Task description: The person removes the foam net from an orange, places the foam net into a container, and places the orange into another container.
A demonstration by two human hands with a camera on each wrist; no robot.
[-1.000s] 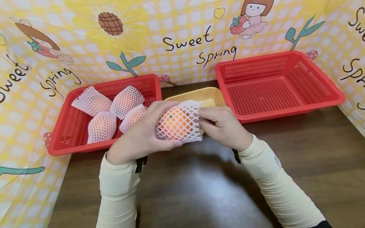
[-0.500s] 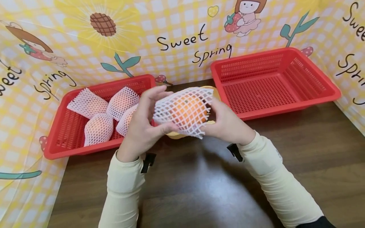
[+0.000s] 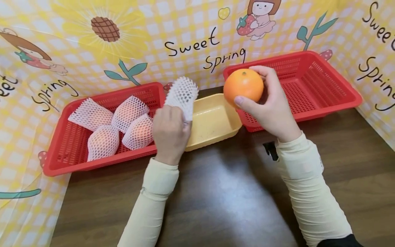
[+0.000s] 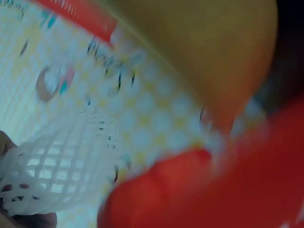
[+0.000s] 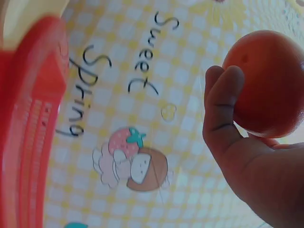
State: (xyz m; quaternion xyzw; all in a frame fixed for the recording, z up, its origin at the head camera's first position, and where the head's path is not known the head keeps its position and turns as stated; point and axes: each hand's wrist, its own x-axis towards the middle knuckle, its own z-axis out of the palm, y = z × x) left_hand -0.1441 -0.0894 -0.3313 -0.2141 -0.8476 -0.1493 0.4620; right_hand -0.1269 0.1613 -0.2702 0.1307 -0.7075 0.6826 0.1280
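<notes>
Bare and round, an orange (image 3: 243, 86) sits in the grip of my right hand (image 3: 271, 108), thumb at the front and fingers round its far side. It is held above the near left corner of the right red basket (image 3: 308, 114). My left hand (image 3: 171, 133) grips an emptied white foam net sleeve (image 3: 182, 94), which stands up from the fist over the left end of the yellow tray (image 3: 213, 138). In the left wrist view the net sleeve (image 4: 61, 166) shows its open mesh. The right wrist view shows fingers curled round the orange (image 5: 268, 85).
The left red basket (image 3: 108, 164) holds several oranges in white net sleeves, one of them a netted orange (image 3: 103, 140) near its front rim. A patterned cloth (image 3: 191, 20) hangs behind the baskets. All stand on a brown wooden table (image 3: 222, 206).
The orange has come out of its net sleeve. My right hand has carried it up and right towards the right basket, while my left hand keeps the sleeve, now upright over the tray.
</notes>
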